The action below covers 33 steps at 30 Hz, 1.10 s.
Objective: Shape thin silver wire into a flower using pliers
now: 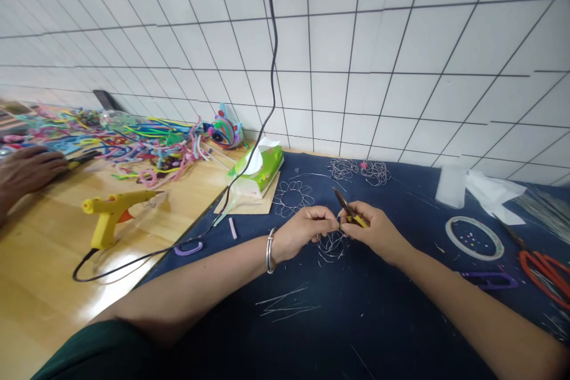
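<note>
Near the middle of the dark blue cloth, my left hand [309, 227] is closed in a pinch on a tangle of thin looped wire [332, 246]. The loops hang just below my fingertips. My right hand [371, 227] meets it at the wire's top, its fingers closed around pliers with yellow handles [356, 218]. The dark jaws of the pliers point up and away from the wire. A flower-shaped wire ring [294, 198] lies beyond my left hand. Farther back sit more wire loops [376, 172] with a small red bit among them. Loose straight wires [287, 306] lie in front.
A yellow glue gun [107, 217] rests on the wooden table at left, its black cord crossing the cloth. Another person's hand [33, 169] is beside colourful pipe cleaners [155, 142]. A green tissue pack [262, 169] stands behind. At right are a white ring [452, 237] and orange-handled scissors [534, 267].
</note>
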Available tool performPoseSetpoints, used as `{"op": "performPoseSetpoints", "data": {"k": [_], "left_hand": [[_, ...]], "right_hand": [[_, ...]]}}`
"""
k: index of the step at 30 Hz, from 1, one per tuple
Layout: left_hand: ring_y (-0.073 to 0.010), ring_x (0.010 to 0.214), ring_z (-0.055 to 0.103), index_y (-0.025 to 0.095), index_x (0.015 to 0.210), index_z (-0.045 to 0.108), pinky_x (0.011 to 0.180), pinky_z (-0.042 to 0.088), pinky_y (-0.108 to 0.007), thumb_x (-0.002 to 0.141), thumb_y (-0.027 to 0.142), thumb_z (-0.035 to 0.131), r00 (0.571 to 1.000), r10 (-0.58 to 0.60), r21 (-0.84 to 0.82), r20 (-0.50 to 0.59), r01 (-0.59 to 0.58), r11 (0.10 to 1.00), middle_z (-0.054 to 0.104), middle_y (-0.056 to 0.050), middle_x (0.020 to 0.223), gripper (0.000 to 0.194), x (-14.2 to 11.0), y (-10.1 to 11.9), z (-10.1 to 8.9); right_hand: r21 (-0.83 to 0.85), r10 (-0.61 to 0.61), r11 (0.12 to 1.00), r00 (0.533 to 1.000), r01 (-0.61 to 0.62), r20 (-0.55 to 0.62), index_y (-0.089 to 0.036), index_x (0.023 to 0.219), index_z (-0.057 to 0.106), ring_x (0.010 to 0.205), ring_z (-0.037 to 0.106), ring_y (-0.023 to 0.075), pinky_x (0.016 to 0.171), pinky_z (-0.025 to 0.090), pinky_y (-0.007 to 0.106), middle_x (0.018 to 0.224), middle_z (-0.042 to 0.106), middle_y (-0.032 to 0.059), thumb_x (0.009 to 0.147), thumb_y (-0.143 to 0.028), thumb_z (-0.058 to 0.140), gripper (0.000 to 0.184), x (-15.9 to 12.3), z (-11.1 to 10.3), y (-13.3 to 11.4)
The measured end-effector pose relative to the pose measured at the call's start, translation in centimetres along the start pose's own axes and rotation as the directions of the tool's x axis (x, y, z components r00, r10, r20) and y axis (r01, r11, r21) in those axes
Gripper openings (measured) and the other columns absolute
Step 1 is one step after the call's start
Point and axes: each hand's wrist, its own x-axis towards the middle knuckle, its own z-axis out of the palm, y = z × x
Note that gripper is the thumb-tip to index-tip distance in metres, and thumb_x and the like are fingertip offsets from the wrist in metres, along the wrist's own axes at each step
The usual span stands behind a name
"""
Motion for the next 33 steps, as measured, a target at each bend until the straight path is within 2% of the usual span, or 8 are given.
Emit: {"op": "performPoseSetpoints", "data": {"k": [5,14,18,25,33], "left_hand": [[-0.0068,0.055,0.039,0.014,0.072,0.058,0.050,0.028,-0.020,0.072,0.031,0.060,1.000,0.012,0.013,0.020,-0.013,1.000,0.046,0.003,0.061,0.017,-0.1,0.1,0.0],[-0.0069,0.056,0.042,0.014,0.074,0.059,0.051,0.029,-0.020,0.073,0.030,0.059,0.998,0.003,0.015,0.065,-0.004,1.000,0.048,0.002,0.062,0.015,-0.1,0.1,-0.1],[-0.0066,0.056,0.043,0.014,0.074,0.058,0.048,0.028,-0.019,0.074,0.034,0.059,0.995,-0.020,-0.030,0.103,0.023,0.999,0.050,0.001,0.064,0.020,0.0,-0.1,-0.2],[-0.0067,0.058,0.046,0.012,0.078,0.058,0.046,0.030,-0.017,0.077,0.040,0.057,0.990,-0.046,-0.120,0.135,0.063,0.991,0.052,-0.002,0.071,0.029,0.2,-0.2,-0.3],[-0.0078,0.057,0.048,0.011,0.085,0.058,0.044,0.032,-0.018,0.082,0.048,0.045,0.985,-0.021,-0.187,0.170,0.053,0.981,0.053,-0.005,0.073,0.039,0.5,-0.8,-0.7]], "right_hand": [[0.046,0.002,0.999,1.000,-0.002,0.001,-0.019,0.090,0.052,0.068,0.052,0.0107,0.065,0.043,0.027,0.078,0.054,-0.0015,0.072,-0.027,0.056,0.020,-0.1,0.0,0.1],[0.020,-0.018,1.000,1.000,0.018,0.007,-0.019,0.086,0.053,0.067,0.051,0.0105,0.065,0.041,0.026,0.073,0.054,-0.0024,0.072,-0.024,0.055,0.015,-0.2,-0.1,-0.2],[0.099,-0.013,0.995,1.000,0.010,0.026,-0.019,0.087,0.053,0.066,0.052,0.0105,0.063,0.043,0.026,0.073,0.053,-0.0021,0.073,-0.027,0.055,0.016,-0.1,-0.1,0.1],[0.150,0.011,0.989,1.000,-0.009,-0.014,-0.018,0.088,0.051,0.064,0.051,0.0102,0.062,0.044,0.028,0.077,0.053,-0.0002,0.071,-0.033,0.057,0.023,0.1,-0.1,0.8],[0.204,-0.007,0.979,0.998,0.019,-0.061,-0.018,0.086,0.052,0.063,0.050,0.0099,0.061,0.043,0.027,0.076,0.053,-0.0010,0.069,-0.030,0.059,0.021,0.0,0.1,1.4]]}}
